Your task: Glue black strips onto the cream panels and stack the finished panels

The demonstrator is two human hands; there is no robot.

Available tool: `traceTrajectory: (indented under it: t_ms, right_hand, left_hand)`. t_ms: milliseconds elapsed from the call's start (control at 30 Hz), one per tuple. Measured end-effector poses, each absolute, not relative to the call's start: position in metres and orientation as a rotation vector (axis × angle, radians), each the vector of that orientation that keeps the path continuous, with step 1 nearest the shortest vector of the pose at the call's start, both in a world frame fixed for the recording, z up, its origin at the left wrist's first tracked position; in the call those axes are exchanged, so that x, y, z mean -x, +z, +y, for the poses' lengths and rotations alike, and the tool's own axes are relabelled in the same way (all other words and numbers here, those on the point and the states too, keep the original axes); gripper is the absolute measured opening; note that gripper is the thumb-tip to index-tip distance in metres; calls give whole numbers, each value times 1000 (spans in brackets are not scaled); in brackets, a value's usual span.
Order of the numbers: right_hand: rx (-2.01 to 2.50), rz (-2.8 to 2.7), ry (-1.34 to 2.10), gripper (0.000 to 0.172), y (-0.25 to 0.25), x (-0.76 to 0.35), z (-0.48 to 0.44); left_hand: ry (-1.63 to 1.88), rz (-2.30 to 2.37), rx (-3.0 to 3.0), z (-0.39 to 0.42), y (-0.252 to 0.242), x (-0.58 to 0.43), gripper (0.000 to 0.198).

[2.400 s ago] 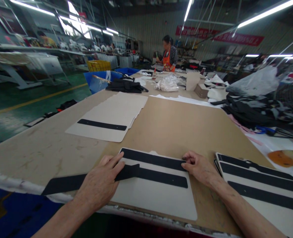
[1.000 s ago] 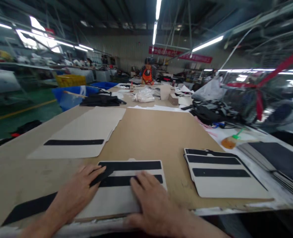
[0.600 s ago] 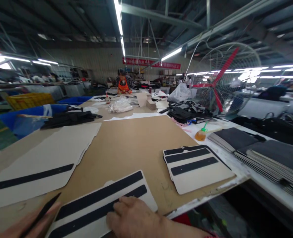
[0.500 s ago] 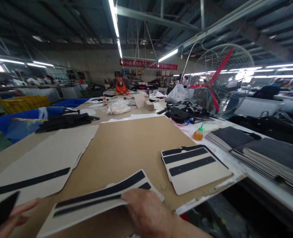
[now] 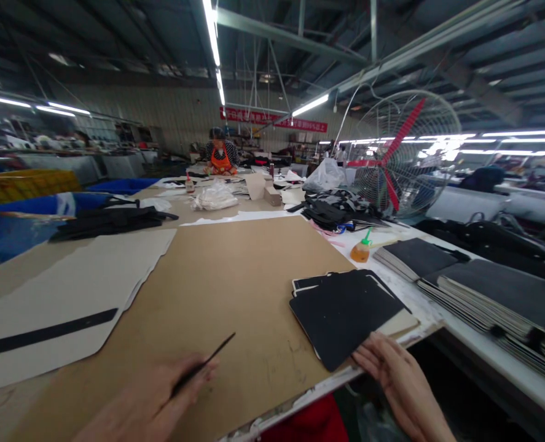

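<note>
My left hand (image 5: 168, 393) is closed on a thin black strip (image 5: 203, 366), seen nearly edge-on above the brown tabletop; motion smears the hand somewhat. My right hand (image 5: 389, 368) has its fingers stretched out against the near right edge of a black panel (image 5: 341, 313). That panel lies black side up and askew on a small stack of pale boards (image 5: 400, 323), near the table's front edge. To the left, a pile of larger pale boards (image 5: 69, 270) has one black strip (image 5: 46, 333) across its top sheet.
Brown board (image 5: 239, 270) covers the table. A small bottle with amber liquid (image 5: 360, 250) stands behind the stack. Dark panels (image 5: 497, 282) are piled at right, black cut pieces (image 5: 110, 221) at far left. Behind are a large fan (image 5: 403, 156) and a person in an orange apron (image 5: 221, 159).
My right hand has carried the striped pale panel rightward; a black face now covers the right stack. My left hand has come in toward the middle with the black strip.
</note>
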State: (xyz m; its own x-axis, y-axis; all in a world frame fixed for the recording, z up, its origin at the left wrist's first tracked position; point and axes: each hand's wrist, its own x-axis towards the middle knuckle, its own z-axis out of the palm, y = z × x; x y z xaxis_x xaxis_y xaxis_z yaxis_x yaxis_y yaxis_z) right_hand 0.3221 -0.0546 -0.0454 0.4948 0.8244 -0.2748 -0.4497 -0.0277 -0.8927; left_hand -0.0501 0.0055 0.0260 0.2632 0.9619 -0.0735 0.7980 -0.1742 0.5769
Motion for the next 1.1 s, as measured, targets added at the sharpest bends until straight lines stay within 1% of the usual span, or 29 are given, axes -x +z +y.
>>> traceTrajectory:
  t_ms: [67,100,167,267,333,367,433,533,633,700,867,1100]
  right_hand:
    - [1380,-476,1107,49,-44,-331,-69]
    - [1452,-534,1117,50,-43,-337,-73]
    - [1515,-619,1003,51,-41,-357,-76]
    - [1630,-686,529,53,-43,-404,-62]
    - [1842,-822,200,56,-47,-436,-45]
    - [1941,-918,78,56,-49,-450,-35]
    - [2058,-1090,-57,54,-55,-470,-16]
    - [2102,-1194,-98,41,-63,-478,6]
    - [2136,-1245,-111,34,-70,-476,14]
    - [2159,-1266,-113,35,-73,-474,15]
    - [2250,-1245,-126,49,-73,-477,11]
    - [2265,-1349,-148,41,-67,-476,6]
  left_hand:
    - [235,1463,-1992,14,33,6,46]
    - [203,1443,-1951,19,35,-15,48]
    - [154,1356,-1890,30,32,-51,45]
    - [159,1293,-1811,45,19,-89,42]
    - [184,1298,-1771,51,10,-104,40]
    - [192,1299,-1760,54,6,-110,37]
    - [202,1302,-1744,56,0,-119,33]
    - [219,1313,-1714,56,-4,-129,35]
    - [241,1330,-1675,54,-5,-135,42]
    - [244,1336,-1657,54,-7,-137,43]
    - [233,1325,-1636,55,-11,-137,43]
    - [217,1299,-1652,53,-10,-138,43]
